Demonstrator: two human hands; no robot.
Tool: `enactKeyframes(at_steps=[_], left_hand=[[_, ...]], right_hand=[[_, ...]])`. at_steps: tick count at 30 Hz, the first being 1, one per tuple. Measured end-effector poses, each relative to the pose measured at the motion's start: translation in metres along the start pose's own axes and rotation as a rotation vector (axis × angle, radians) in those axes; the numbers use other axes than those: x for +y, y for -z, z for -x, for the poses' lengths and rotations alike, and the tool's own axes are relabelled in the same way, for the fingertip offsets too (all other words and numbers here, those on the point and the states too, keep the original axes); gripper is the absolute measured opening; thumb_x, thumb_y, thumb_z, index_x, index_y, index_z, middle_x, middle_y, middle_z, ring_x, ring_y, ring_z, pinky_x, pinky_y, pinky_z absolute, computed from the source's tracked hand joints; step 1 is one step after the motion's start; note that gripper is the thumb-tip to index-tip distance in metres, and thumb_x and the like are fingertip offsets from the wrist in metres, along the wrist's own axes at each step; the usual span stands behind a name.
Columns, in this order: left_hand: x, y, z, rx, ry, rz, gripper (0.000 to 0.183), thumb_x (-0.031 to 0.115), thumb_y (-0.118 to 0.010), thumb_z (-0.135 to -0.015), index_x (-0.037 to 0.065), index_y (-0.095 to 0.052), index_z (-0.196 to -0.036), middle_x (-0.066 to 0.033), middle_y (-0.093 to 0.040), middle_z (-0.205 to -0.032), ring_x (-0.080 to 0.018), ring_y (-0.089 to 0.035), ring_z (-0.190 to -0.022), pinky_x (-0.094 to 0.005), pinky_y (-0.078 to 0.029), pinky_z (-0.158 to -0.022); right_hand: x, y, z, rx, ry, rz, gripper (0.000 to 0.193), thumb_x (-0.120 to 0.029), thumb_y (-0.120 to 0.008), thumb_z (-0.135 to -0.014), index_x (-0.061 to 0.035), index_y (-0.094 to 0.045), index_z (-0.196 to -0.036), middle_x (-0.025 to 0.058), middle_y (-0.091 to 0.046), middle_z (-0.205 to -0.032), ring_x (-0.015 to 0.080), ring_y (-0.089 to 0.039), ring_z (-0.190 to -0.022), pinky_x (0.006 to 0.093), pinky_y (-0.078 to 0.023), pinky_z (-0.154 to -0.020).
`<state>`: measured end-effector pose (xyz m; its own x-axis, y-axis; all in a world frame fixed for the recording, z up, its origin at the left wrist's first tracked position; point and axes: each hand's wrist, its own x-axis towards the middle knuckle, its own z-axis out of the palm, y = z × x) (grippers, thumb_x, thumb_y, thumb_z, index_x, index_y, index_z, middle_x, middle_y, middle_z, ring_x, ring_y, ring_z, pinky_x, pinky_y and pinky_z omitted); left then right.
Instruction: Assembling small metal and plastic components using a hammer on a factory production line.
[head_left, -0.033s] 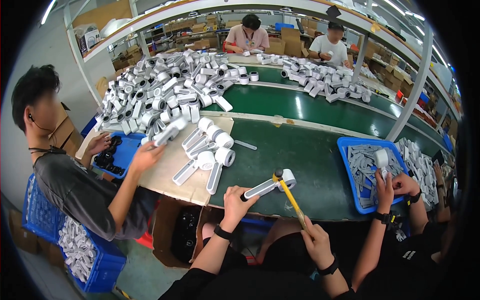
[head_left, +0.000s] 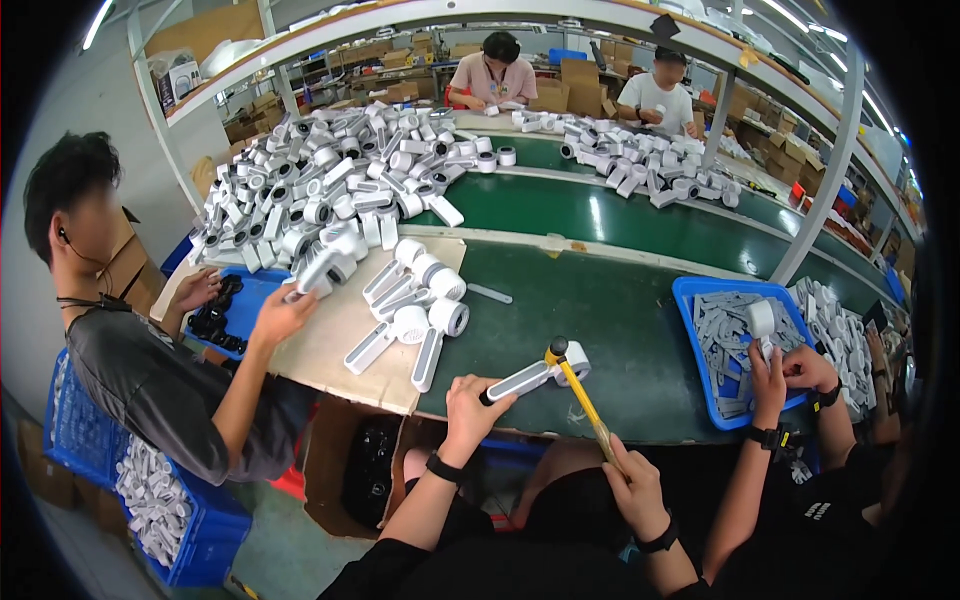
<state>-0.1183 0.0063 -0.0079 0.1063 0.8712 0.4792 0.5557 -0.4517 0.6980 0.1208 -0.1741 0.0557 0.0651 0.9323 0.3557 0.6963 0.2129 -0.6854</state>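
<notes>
My left hand [head_left: 470, 418] is closed round the handle end of a white-and-grey handheld device [head_left: 520, 381], which lies at the front edge of the green bench with its round head pointing right. My right hand [head_left: 638, 488] grips the lower shaft of a small hammer [head_left: 580, 395] with a yellow handle. The black-and-yellow hammer head is at the joint between the device's handle and round head; whether it touches, I cannot tell. Left of my left hand, several similar devices [head_left: 428, 325] lie grouped on a pale board, beside a loose grey strip [head_left: 490, 294].
A large heap of devices [head_left: 330, 170] covers the far left. The co-worker at left holds one device [head_left: 325, 268] near a blue tray [head_left: 258, 290] of black parts. At right, another person's hands [head_left: 785, 372] hold a device over a blue tray [head_left: 683, 312] of grey strips.
The left co-worker's hand has shifted slightly left and down with the device it holds. My own hands and the hammer have hardly moved.
</notes>
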Motion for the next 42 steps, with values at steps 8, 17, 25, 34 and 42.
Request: enactKeyframes(at_steps=[8,17,25,34,42], left_hand=[[0.028,-0.004,-0.017,0.027,-0.167,-0.185,0.028,0.023,-0.082,-0.072,0.009,-0.072,-0.094,-0.0083,-0.065,-0.089,-0.0311,-0.058,-0.090,-0.0413,-0.045,-0.081],[0.020,0.006,-0.037,0.047,-0.202,-0.389,0.019,0.024,-0.079,-0.072,0.011,-0.070,-0.082,-0.0056,-0.065,-0.082,-0.0273,-0.061,-0.084,-0.0414,-0.042,-0.072],[-0.045,0.047,-0.064,0.228,-0.026,-0.580,0.025,0.026,-0.078,-0.069,0.010,-0.070,-0.086,-0.0112,-0.069,-0.084,-0.0307,-0.063,-0.089,-0.0447,-0.045,-0.079],[-0.064,0.053,-0.075,0.261,0.014,-0.781,0.042,0.023,-0.078,-0.073,0.009,-0.064,-0.109,-0.0131,-0.060,-0.106,-0.0340,-0.057,-0.103,-0.0477,-0.044,-0.086],[-0.023,0.033,-0.021,0.041,-0.034,-0.130,0.030,0.012,-0.070,-0.088,-0.002,-0.054,-0.067,-0.0154,-0.054,-0.069,-0.0330,-0.051,-0.065,-0.0434,-0.040,-0.062]], right_hand=[[0.003,-0.008,-0.003,-0.018,0.020,-0.031,0.048,-0.001,-0.066,-0.087,0.0004,-0.056,-0.134,0.0108,-0.051,-0.073,0.0195,-0.053,-0.064,0.0307,-0.042,-0.060],[0.008,-0.020,0.011,0.060,-0.084,-0.221,0.051,-0.002,-0.069,-0.085,0.0023,-0.056,-0.134,0.0056,-0.055,-0.076,0.0109,-0.050,-0.065,0.0255,-0.041,-0.060],[0.026,-0.019,0.024,0.083,-0.170,-0.274,0.051,-0.003,-0.070,-0.085,0.0019,-0.057,-0.134,0.0052,-0.059,-0.076,0.0089,-0.054,-0.066,0.0242,-0.044,-0.062],[0.030,-0.025,0.016,0.134,-0.145,-0.343,0.049,-0.010,-0.070,-0.088,0.0000,-0.057,-0.134,0.0116,-0.070,-0.095,0.0089,-0.060,-0.079,0.0251,-0.049,-0.073],[0.039,-0.034,-0.036,0.090,-0.253,-0.535,0.057,-0.016,-0.064,-0.094,-0.0042,-0.044,-0.146,0.0016,-0.064,-0.083,0.0062,-0.057,-0.066,0.0225,-0.048,-0.063]])
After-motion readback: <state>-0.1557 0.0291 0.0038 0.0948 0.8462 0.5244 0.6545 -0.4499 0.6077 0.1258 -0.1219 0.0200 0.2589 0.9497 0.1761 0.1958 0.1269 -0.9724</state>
